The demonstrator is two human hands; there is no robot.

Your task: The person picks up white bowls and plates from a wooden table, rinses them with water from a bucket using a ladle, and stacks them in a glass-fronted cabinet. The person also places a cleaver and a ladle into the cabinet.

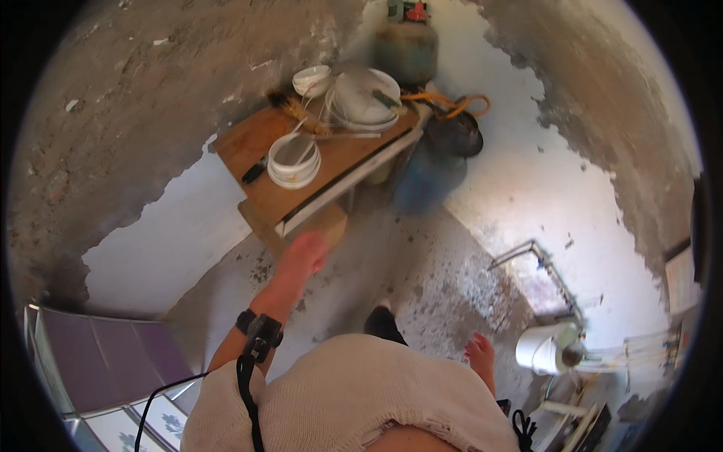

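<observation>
My left hand (pixel 308 252) hangs in front of the near edge of a wooden table (pixel 254 133), fingers curled and blurred; nothing shows in it. A black device is strapped to that wrist. Low at my right side is my right hand (pixel 480 351), its fingers partly bent, with no object visible in it. On the table stand a white tub or bowl stack (pixel 294 164) beside a black handle (pixel 254 170), a large white round container with a lid (pixel 364 99), a small white bowl (pixel 312 80) and a bristled brush (pixel 296 112).
A rusty gas cylinder (pixel 405 51) stands behind the table. Right of it are an orange hose (pixel 471 104), a dark pot (pixel 460 135) and a blue container (pixel 426 181). White buckets (pixel 545 348) and a metal frame (pixel 556 277) line the right wall. A purple-panelled cabinet (pixel 113 361) stands left.
</observation>
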